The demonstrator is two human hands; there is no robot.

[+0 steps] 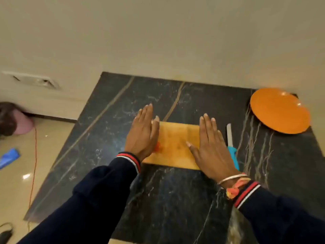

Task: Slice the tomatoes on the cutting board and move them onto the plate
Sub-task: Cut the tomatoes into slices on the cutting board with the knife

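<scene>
A wooden cutting board (pixel 175 143) lies on the dark marble counter (pixel 167 199). My left hand (pixel 142 134) is flat and open over the board's left edge, fingers together and pointing away. A bit of red tomato (pixel 157 146) shows just under it; the rest is hidden. My right hand (pixel 211 147) is flat and open over the board's right edge. A knife (pixel 230 136) with a white blade and a blue handle lies on the counter just right of my right hand. An orange plate (pixel 279 110) sits at the counter's far right, with nothing on it.
A beige wall rises behind the counter. To the left the counter ends, and the tiled floor below holds an orange cord (pixel 34 164), a blue object (pixel 8 157) and a pink object (pixel 22 125).
</scene>
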